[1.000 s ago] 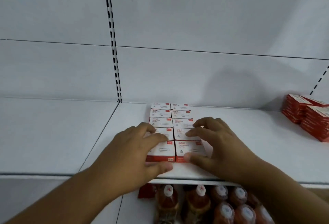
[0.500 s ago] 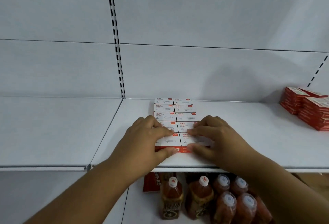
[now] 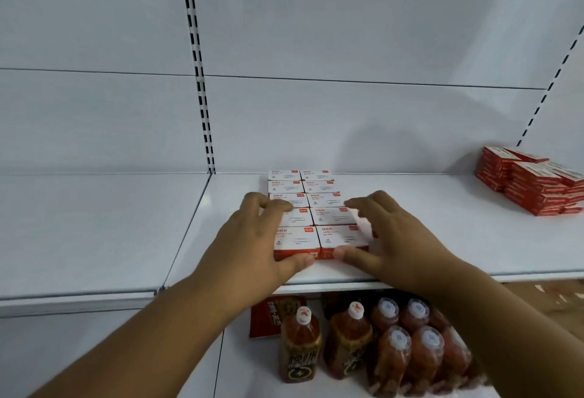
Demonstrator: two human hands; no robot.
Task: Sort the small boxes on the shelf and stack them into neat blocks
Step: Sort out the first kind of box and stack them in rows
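A neat block of small white boxes with red edges [image 3: 328, 217] lies two wide and several deep on the white shelf [image 3: 442, 239], running back to the wall. My left hand [image 3: 249, 246] sits at the block's left front corner, thumb against the front face, fingers loosely bent above the left column. My right hand [image 3: 392, 239] mirrors it at the right front corner, thumb on the front face, fingers spread above the right side. Neither hand lifts a box.
A stack of red boxes [image 3: 534, 182] stands at the shelf's far right. Below the shelf edge stand several bottles of red drink [image 3: 379, 344] and a red packet [image 3: 265, 318]. A slotted upright [image 3: 199, 81] divides the back wall; bare shelf lies to the left.
My fingers have lifted off the tops of the boxes and spread to the block's sides; the thumbs stay at the front face. The view has tilted down slightly.
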